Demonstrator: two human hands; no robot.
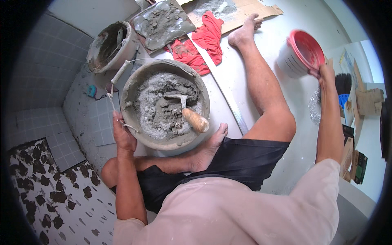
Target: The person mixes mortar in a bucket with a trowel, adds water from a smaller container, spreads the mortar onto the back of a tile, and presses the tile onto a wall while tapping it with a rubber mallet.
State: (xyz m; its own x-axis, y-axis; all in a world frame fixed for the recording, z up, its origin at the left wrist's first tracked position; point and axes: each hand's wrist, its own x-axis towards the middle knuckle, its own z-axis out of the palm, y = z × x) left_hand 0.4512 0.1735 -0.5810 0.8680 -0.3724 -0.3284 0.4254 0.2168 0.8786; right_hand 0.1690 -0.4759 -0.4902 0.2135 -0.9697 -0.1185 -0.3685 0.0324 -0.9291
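Between my legs stands a large bucket [131, 87] of grey mortar [157, 90], part dry powder and part wet lumps. A trowel [195, 120] with a wooden handle lies on the mortar, its blade partly sunk in. My left hand [124, 136] is closed on the bucket's left rim, beside the hanging wire bail and its white grip [121, 72]; some fingers are hidden. Out to the right, my right hand [321, 73] grips the rim of a white pail [290, 61] with a red rim and inside. The pail is tilted and slightly blurred.
A second mortar-crusted bucket [131, 43] stands at the far left, near a mortar-covered board [163, 26] and a red cloth [208, 38]. A metal straightedge [222, 87] lies along the floor. Tiled wall [49, 61] bounds the left; a brush [343, 83] and cardboard [369, 102] lie right.
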